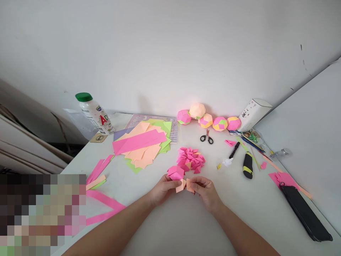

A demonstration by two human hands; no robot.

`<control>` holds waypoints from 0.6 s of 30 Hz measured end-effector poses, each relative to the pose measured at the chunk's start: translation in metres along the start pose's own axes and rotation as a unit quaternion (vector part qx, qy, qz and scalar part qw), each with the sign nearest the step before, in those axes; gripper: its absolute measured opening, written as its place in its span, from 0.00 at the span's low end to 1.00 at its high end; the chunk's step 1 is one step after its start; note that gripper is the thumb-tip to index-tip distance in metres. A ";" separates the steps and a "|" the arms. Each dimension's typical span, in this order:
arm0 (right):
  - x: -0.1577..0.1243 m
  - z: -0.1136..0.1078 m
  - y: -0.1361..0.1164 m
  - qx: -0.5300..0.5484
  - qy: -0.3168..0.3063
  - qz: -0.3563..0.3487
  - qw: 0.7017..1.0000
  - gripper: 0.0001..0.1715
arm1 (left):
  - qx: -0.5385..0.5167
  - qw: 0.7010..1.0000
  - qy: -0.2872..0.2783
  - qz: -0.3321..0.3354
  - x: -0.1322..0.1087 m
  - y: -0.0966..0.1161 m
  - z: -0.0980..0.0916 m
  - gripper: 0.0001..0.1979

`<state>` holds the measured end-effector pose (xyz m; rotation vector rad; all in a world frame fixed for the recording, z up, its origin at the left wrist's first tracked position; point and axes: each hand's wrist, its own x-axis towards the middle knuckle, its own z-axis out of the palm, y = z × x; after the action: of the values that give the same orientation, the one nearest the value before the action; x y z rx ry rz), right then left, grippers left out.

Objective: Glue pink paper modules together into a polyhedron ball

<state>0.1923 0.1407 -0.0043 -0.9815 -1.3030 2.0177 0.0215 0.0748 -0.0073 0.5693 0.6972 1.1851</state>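
Note:
In the head view my left hand (163, 190) is closed, its thumb pressing a peach folded paper piece (180, 186). A rounded pink folded-paper shape (176, 172) sits at its fingertips; whether it is joined to the peach piece I cannot tell. My right hand (206, 192) pinches a second peach folded paper piece (189, 185), a small gap from the first. Just beyond both hands lies a heap of pink folded paper pieces (191, 159), with a few peach ones among them.
Paper sheets (144, 149) are piled at left, near a white bottle (94, 115). Paper balls (220, 123) line the wall. Scissors (207, 137), a box cutter (248, 165), a black marker (234, 150) and a phone (306, 213) lie at right. Pink strips (106, 201) lie by my left forearm.

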 end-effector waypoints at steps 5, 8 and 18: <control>-0.001 0.001 -0.002 -0.011 -0.004 -0.005 1.000 0.09 | -0.004 1.000 0.006 0.009 0.000 0.000 0.000 0.07; -0.002 0.003 -0.005 -0.016 -0.012 -0.012 1.000 0.09 | 0.004 1.000 -0.007 0.010 0.000 0.002 0.001 0.07; -0.001 0.002 -0.002 -0.025 0.009 -0.008 1.000 0.11 | 0.027 0.999 -0.004 0.020 0.000 0.002 0.002 0.08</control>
<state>0.1915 0.1392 -0.0018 -1.0065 -1.3534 1.9675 0.0220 0.0754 -0.0039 0.6358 0.7154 1.2044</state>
